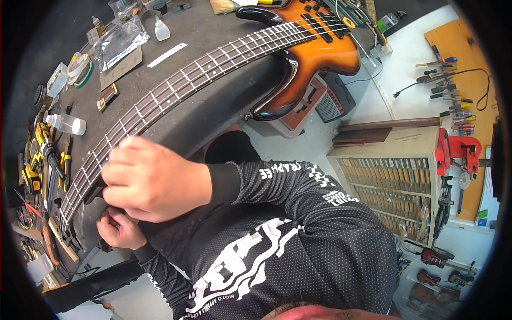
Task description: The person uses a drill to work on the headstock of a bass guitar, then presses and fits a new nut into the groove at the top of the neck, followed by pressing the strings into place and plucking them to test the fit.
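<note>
A four-string bass guitar with a sunburst body lies across the workbench, its long fretted neck running down to the left. My right hand is closed in a fist at the near edge of the neck, by the lower frets. Its fingers curl away from view, and whatever they hold is hidden. Just below it, my left hand is closed with thumb and fingertips together, close to the neck's near side. What sits in that pinch is too small to make out.
On the dark workbench lie a white strip, clear bottles, tape rolls and a yellow drill. A drawer cabinet stands at right, below a wall board with screwdrivers. A small amplifier sits beneath the bass.
</note>
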Demonstrator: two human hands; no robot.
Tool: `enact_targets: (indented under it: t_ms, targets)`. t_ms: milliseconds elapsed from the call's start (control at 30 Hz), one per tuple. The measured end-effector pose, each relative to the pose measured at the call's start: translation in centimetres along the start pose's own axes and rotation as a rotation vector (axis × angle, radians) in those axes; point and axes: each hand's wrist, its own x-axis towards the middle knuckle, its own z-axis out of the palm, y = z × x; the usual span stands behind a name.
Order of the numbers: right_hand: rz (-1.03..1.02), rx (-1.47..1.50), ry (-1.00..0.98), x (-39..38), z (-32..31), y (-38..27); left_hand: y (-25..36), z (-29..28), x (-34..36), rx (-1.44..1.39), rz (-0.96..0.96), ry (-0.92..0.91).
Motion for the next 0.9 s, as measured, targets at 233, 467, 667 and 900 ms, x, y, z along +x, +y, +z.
enact_targets:
  t_ms: [233,467,667,900]
  targets:
    - [0.06,-0.415,0.105,1.5,0.3,3.3,0.6,0.1,0.2,0.05,0.0,-0.006]
    - [0.053,-0.394,0.016,1.8,-0.3,3.5,1.2,0.0,0.5,0.041,0.032,0.004]
    - [0.015,-0.443,0.043,2.3,-0.9,3.2,1.2,0.4,0.5,0.013,0.045,0.022]
    - [0.011,-0.446,0.076,3.1,-0.1,2.5,0.3,-0.6,0.7,0.018,0.064,0.013]
